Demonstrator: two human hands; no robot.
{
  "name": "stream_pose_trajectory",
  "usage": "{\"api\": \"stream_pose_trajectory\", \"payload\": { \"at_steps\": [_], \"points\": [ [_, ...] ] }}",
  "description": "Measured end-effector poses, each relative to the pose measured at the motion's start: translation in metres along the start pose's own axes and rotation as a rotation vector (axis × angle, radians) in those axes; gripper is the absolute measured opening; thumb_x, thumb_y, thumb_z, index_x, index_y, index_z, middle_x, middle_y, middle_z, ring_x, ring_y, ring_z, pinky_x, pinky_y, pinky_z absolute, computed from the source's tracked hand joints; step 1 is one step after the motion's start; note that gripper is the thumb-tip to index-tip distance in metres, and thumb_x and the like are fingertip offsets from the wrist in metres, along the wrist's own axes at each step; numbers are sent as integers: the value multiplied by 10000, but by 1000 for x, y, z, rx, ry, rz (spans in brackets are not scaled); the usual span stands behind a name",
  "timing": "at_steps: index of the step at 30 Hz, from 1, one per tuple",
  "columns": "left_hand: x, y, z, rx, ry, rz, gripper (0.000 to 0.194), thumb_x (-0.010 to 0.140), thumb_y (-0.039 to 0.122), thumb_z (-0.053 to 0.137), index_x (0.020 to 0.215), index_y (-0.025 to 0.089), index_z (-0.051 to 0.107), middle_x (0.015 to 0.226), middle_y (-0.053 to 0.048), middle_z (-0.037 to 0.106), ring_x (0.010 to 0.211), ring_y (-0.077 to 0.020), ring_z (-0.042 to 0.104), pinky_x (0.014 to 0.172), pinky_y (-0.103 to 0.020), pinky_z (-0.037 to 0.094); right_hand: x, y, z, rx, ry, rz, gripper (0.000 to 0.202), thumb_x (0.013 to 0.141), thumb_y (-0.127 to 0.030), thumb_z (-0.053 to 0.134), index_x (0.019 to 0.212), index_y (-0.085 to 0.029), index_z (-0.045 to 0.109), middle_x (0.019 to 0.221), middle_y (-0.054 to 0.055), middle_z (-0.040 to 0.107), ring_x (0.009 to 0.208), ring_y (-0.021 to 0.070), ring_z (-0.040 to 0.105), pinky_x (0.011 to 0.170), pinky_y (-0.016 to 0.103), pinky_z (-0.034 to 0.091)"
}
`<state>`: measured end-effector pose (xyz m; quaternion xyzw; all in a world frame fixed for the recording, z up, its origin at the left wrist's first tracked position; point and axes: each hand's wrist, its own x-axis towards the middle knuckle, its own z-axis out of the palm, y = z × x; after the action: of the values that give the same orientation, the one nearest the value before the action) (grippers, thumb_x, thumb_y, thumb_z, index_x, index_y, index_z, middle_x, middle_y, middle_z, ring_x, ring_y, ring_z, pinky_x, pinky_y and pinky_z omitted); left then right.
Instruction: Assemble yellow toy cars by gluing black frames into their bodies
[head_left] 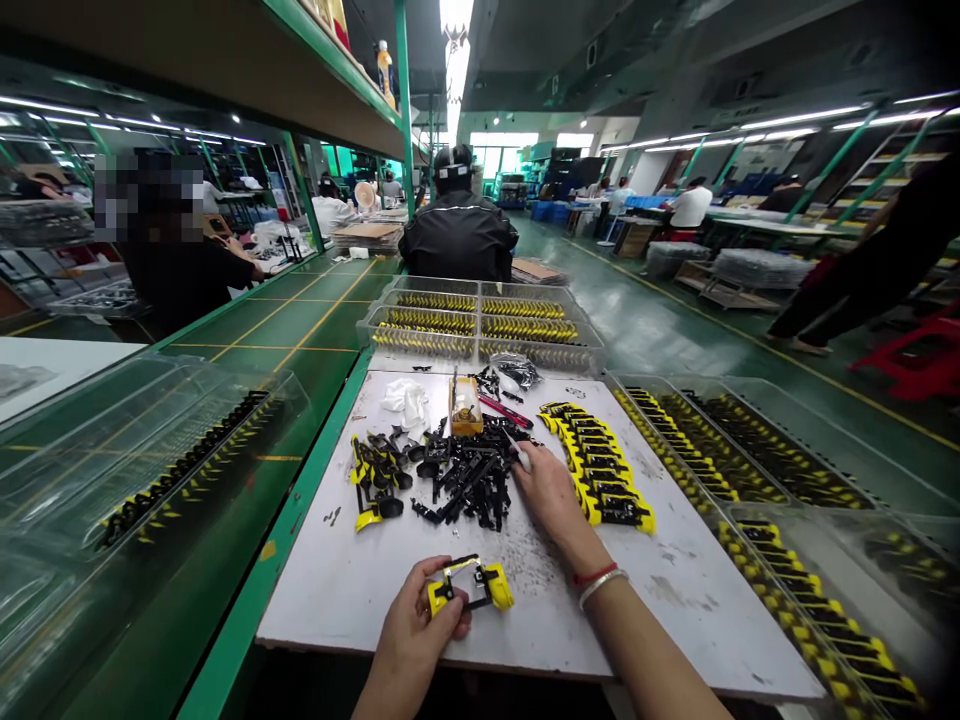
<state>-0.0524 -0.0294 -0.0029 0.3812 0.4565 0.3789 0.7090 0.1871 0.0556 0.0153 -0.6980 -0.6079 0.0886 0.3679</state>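
Observation:
My left hand (pixel 424 620) is closed on the left end of a yellow-and-black plastic frame (pixel 495 588), held above the front of the white work board (pixel 337 590). At the right edge of a heap of small black plastic parts (pixel 469 485), my right hand (pixel 551 490) is closed around a slim pointed tool with a white grip (pixel 523 458); its fingertips are partly hidden. Loose yellow-and-black pieces (pixel 375 475) lie left of the heap. To the right of my right hand, similar yellow-and-black frames (pixel 600 460) stand in a curved row.
Behind the heap are a small cardboard box (pixel 466 412), crumpled white material (pixel 407 405) and red-handled tweezers (pixel 506 410). Clear trays of parts stand at the back (pixel 480 350), right (pixel 720 440) and left (pixel 292 400). A person in a black jacket (pixel 459 235) sits ahead.

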Motion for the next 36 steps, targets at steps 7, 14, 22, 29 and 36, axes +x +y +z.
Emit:
{"api": "stream_pose_trajectory", "payload": {
  "at_steps": [7, 14, 22, 29, 36],
  "points": [
    [-6, 5, -2, 26, -37, 14, 614, 738, 420, 701, 1256, 185, 469, 876, -60, 645, 756, -180, 650, 752, -318, 530, -13, -12, -20, 216, -3, 141, 341, 833, -435, 517, 1054, -195, 617, 800, 36, 638, 581, 157, 591, 589, 302, 502],
    [-14, 7, 7, 192, -6, 95, 324, 836, 417, 573, 1074, 208, 642, 944, -55, 624, 783, -183, 645, 773, -313, 518, -54, -39, -45, 1015, -164, 452, 370, 774, -455, 634, 990, -172, 537, 682, 7, 612, 487, 96, 517, 420, 201, 408],
    [-24, 25, 31, 482, -64, 293, 248, 859, 380, 551, 1024, 233, 665, 939, -58, 614, 847, -195, 598, 767, -297, 485, -106, -62, -46, 1214, -409, 601, 330, 767, -432, 644, 949, -194, 506, 673, 11, 649, 409, 85, 511, 346, 168, 346],
    [-33, 31, 41, 635, -64, 479, 219, 885, 292, 528, 1063, 222, 635, 965, -61, 612, 895, -189, 588, 782, -305, 476, -123, -52, -42, 1129, -483, 410, 369, 797, -428, 641, 1030, -167, 521, 572, -7, 620, 449, 133, 577, 403, 228, 463],
    [-29, 5, 41, 963, 91, 708, 279, 889, 216, 514, 1156, 200, 592, 1046, -97, 581, 905, -190, 618, 801, -314, 524, -125, -59, -36, 1088, -323, 555, 455, 756, -434, 688, 1077, -174, 498, 703, -12, 606, 503, 122, 576, 415, 226, 457]
  ]
}}
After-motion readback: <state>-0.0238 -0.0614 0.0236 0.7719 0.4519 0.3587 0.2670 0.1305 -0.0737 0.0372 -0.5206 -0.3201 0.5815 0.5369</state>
